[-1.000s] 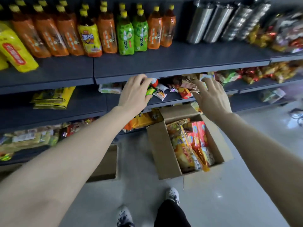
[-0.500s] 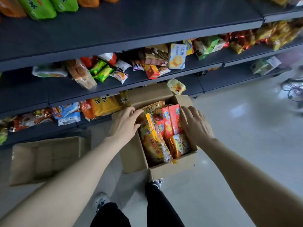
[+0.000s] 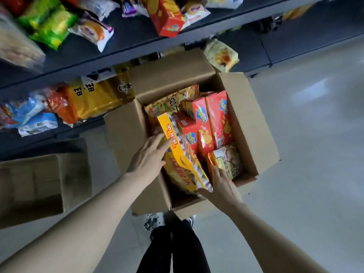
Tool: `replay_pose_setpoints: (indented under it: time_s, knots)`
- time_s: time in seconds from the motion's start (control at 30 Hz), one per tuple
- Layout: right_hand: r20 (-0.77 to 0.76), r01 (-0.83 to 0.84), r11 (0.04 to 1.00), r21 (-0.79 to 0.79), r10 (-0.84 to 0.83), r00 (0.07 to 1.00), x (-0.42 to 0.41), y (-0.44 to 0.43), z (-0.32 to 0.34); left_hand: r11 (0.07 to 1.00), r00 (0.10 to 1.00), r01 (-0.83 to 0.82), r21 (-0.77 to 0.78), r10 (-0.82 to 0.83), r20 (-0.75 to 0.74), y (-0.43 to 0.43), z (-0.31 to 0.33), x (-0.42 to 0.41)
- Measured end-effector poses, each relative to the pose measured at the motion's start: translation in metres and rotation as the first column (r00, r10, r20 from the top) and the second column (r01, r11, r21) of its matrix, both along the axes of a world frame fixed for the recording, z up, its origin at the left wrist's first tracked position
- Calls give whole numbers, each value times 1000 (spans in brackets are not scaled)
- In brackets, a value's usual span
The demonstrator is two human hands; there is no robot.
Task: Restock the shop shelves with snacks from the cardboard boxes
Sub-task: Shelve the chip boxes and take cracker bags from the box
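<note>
A big yellow snack bag (image 3: 182,162) is in the open cardboard box (image 3: 254,123) on the floor, along the left wall of the box. It stands up on its thin edge. Its long way runs from the end close to the person to the end near the shelves (image 3: 137,44), leaning a bit to the left at the far end.

The left hand (image 3: 148,156) is flat and open, with straight fingers touching the left side of the bag. The right hand (image 3: 223,187) is open too. Its fingers go down the right side of the bag and its thumb lies at the near corner. Neither hand has closed on the bag yet.

The bag looks light and soft, with a shiny skin that may slip. The snacks inside could crack if squeezed hard. I think it is best to hold it gently on both flat sides, near the middle, and lift it straight up. The red boxes (image 3: 216,117) sit tight beside it, so it could catch on them.
</note>
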State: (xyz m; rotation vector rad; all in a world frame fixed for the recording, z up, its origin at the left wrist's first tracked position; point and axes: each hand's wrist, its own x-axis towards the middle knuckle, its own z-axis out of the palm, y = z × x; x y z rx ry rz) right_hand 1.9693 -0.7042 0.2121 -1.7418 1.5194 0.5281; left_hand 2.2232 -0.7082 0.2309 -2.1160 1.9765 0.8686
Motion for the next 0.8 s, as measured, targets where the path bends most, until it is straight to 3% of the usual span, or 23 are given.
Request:
replay_pose_setpoints:
  time_s: [0.2,0.3,0.43,0.63,0.8]
  knots:
    - [15,107,993,47,-108,994,15,2,-76,999,1000,3,51,-4,26,-19,-65,-8]
    - [7,105,994,38,-105,994,30,8,-103,996,999,-27,90,25,28,-26,-82,-12]
    - [2,227,974,-1,-227,974,42,15,-122,997,999,-41,63,39,31,-30,-93,-18]
    - [75,153,987,-42,-150,986,37,10,-92,993,998,-53,107,56,-26,-33,-69,-8]
    - [92,81,993,-86,-73,993,36,-23,-9,981,990,-132,144,139,-37,-28,-1,-3]
